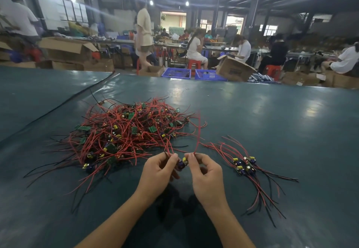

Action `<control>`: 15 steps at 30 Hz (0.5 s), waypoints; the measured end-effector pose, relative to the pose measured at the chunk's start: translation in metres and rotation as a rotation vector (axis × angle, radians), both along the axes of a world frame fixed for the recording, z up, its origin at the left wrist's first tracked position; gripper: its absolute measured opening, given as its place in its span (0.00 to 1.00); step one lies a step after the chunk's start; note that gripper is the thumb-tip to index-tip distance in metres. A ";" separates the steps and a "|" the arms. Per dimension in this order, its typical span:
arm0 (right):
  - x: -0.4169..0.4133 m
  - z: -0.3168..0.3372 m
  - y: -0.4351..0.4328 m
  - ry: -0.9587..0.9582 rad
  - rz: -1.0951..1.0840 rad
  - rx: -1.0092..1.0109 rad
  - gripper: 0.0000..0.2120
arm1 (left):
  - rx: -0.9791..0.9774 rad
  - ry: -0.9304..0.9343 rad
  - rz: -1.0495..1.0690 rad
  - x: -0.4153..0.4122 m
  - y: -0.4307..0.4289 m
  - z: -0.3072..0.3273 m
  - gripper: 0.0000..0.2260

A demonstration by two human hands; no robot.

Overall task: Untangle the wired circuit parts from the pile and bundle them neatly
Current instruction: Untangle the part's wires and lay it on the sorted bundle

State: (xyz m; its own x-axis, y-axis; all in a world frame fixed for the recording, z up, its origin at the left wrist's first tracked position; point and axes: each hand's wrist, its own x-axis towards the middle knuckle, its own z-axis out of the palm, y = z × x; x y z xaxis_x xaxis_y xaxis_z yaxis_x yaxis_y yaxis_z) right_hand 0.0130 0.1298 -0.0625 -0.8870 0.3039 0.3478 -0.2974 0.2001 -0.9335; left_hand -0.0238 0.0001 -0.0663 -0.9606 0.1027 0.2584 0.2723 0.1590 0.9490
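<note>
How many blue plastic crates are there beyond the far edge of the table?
2. They sit side by side just past the far edge of the table: the left crate and the right crate. Others may be hidden behind it.

tangled red-wired pile (124, 135), small sorted bundle (244, 165)

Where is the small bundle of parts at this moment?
In the head view, the small bundle lies on the table, right of the right hand and apart from the pile.
</note>
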 end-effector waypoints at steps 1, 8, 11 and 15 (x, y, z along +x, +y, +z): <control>-0.001 0.000 0.001 -0.020 -0.033 -0.050 0.08 | 0.065 -0.020 -0.001 0.000 0.001 0.001 0.11; -0.004 0.004 0.003 -0.190 -0.036 -0.536 0.10 | 0.550 -0.286 0.025 0.003 0.009 0.008 0.13; -0.002 0.005 -0.001 -0.152 0.042 -0.511 0.10 | 0.615 -0.389 0.014 0.004 0.007 0.012 0.14; 0.000 0.006 -0.004 -0.086 0.098 -0.366 0.08 | 0.431 -0.420 -0.128 0.010 0.006 0.019 0.23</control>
State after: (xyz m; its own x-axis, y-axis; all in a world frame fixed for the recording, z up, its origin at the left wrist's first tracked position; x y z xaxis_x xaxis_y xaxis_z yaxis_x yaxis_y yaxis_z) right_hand 0.0134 0.1257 -0.0566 -0.9393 0.3064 0.1546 -0.2157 -0.1767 -0.9603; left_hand -0.0133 0.0059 -0.0475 -0.9763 0.1945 -0.0953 -0.1470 -0.2724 0.9509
